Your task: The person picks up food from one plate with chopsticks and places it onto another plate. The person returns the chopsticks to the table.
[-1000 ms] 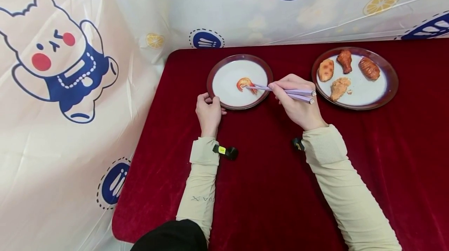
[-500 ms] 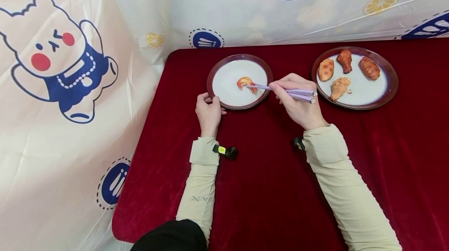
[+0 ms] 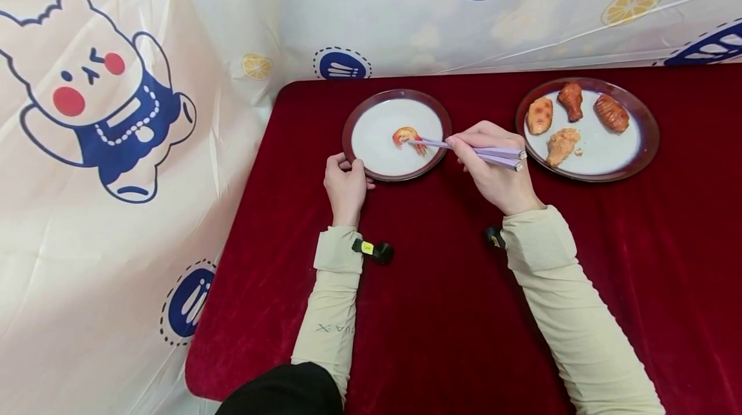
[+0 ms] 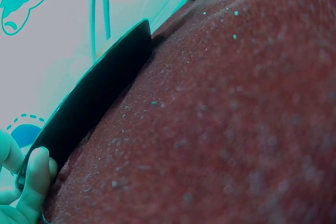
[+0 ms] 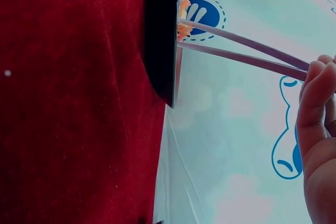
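My right hand (image 3: 493,167) holds a pair of lilac chopsticks (image 3: 498,155); in the right wrist view their tips lie apart at the shrimp. The orange shrimp (image 3: 405,134) is on a white plate with a brown rim (image 3: 371,120), right of its middle. At the plate's near-left edge, my left hand (image 3: 346,186) grips the rim. The left wrist view has the thumb (image 4: 37,171) against the dark side of this plate (image 4: 100,93). How firmly the chopsticks touch the shrimp cannot be told.
To the right stands a larger brown-rimmed plate (image 3: 646,144) bearing a drumstick (image 3: 570,102), a grilled brown piece (image 3: 611,113), a yellowish piece (image 3: 540,116) and a crumbly breaded piece (image 3: 561,147). Both plates rest on a red velvet cloth (image 3: 429,312). A printed white curtain (image 3: 220,9) hangs behind and left.
The chopstick tips come closer together in the head view than one second ago. The shrimp, both plates and my left hand stay almost in place.
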The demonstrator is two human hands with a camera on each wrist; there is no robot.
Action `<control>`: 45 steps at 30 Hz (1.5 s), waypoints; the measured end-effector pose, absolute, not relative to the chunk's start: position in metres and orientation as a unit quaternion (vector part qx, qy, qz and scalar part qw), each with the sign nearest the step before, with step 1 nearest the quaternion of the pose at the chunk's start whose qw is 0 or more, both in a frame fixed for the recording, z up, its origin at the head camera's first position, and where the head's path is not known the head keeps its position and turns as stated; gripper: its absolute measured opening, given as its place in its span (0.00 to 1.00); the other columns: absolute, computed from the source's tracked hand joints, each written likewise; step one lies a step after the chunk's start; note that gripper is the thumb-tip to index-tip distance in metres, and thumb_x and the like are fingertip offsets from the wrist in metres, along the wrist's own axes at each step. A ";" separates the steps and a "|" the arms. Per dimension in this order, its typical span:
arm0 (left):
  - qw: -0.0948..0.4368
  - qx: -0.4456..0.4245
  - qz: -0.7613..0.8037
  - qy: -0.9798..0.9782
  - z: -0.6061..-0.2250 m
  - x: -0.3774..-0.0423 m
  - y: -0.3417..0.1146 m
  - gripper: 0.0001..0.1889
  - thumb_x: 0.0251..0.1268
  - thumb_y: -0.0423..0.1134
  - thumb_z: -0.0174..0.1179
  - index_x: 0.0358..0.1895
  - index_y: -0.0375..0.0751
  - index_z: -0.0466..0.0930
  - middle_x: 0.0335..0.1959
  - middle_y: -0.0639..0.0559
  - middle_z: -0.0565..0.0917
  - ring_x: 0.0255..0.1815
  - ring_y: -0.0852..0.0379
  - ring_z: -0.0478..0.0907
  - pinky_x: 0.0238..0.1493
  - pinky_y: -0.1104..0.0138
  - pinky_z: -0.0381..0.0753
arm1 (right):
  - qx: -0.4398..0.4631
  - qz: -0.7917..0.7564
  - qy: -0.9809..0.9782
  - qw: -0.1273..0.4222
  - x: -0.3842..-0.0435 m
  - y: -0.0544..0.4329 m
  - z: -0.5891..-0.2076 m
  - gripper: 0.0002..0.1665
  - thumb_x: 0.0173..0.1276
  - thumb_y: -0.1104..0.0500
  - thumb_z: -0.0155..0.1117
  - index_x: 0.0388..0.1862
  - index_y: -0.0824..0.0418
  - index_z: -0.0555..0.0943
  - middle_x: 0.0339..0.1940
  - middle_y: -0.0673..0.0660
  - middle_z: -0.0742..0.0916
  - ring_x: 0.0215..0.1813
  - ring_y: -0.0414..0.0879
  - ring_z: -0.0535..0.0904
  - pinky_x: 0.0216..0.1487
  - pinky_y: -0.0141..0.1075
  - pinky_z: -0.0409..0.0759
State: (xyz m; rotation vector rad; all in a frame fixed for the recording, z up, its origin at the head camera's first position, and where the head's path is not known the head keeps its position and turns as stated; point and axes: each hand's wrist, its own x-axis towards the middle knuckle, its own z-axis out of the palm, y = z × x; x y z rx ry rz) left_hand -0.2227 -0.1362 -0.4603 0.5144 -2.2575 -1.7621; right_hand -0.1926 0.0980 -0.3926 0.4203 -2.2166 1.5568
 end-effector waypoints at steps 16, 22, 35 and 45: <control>0.106 0.183 -0.600 -0.772 -0.459 -0.223 -0.137 0.18 0.62 0.34 0.49 0.55 0.38 0.70 0.41 0.46 0.75 0.15 0.60 0.77 0.23 0.65 0.87 | 0.152 0.546 -0.799 0.200 -0.185 0.094 -0.380 0.08 0.64 0.66 0.64 0.30 0.70 0.87 0.25 0.54 0.82 0.21 0.30 0.74 0.21 0.19 0.72; 0.104 0.181 -0.603 -0.770 -0.461 -0.223 -0.136 0.17 0.62 0.34 0.49 0.55 0.38 0.70 0.41 0.45 0.75 0.14 0.60 0.77 0.22 0.65 0.87 | 0.144 0.555 -0.799 0.183 -0.179 0.090 -0.371 0.07 0.62 0.69 0.64 0.30 0.73 0.86 0.24 0.52 0.81 0.20 0.35 0.75 0.20 0.19 0.72; 0.115 0.175 -0.608 -0.766 -0.455 -0.227 -0.133 0.17 0.62 0.34 0.50 0.55 0.37 0.70 0.40 0.46 0.75 0.13 0.61 0.77 0.21 0.65 0.86 | 0.170 0.569 -0.784 0.180 -0.180 0.090 -0.368 0.07 0.61 0.70 0.63 0.29 0.73 0.86 0.23 0.54 0.80 0.22 0.31 0.74 0.21 0.20 0.72; 0.111 0.179 -0.607 -0.766 -0.460 -0.225 -0.135 0.17 0.63 0.34 0.49 0.54 0.37 0.71 0.38 0.47 0.74 0.14 0.60 0.77 0.21 0.65 0.86 | 0.176 0.567 -0.786 0.173 -0.180 0.090 -0.372 0.07 0.61 0.71 0.63 0.29 0.74 0.86 0.24 0.56 0.80 0.23 0.31 0.73 0.22 0.20 0.71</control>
